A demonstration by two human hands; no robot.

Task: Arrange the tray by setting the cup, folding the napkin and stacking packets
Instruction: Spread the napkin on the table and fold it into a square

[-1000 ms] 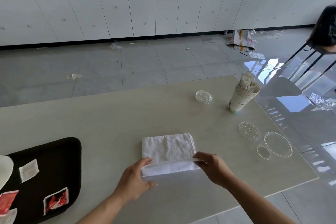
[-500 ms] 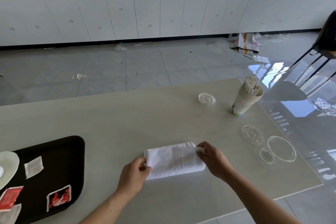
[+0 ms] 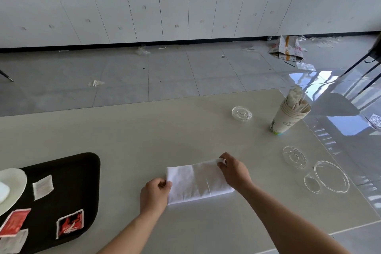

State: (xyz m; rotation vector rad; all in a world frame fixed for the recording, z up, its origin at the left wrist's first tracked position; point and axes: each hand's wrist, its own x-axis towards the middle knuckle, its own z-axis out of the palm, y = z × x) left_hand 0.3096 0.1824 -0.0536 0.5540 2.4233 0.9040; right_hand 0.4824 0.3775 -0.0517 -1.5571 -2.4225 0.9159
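A white napkin lies folded into a narrow rectangle on the beige table. My left hand pinches its left edge. My right hand pinches its far right corner. A black tray sits at the left, holding several packets: a white one, a red one and a red-black one. A white plate overlaps the tray's left part. A stack of paper cups with sticks inside stands at the far right.
Clear plastic lids lie on the table: one near the cups, another and a larger clear dish near the right edge. The table's right edge is close to them. Beyond lies a littered floor and white cabinets.
The near edge of the napkin was lifted and folded over to the far side, making it narrower. Both hands moved away from me with the fold.
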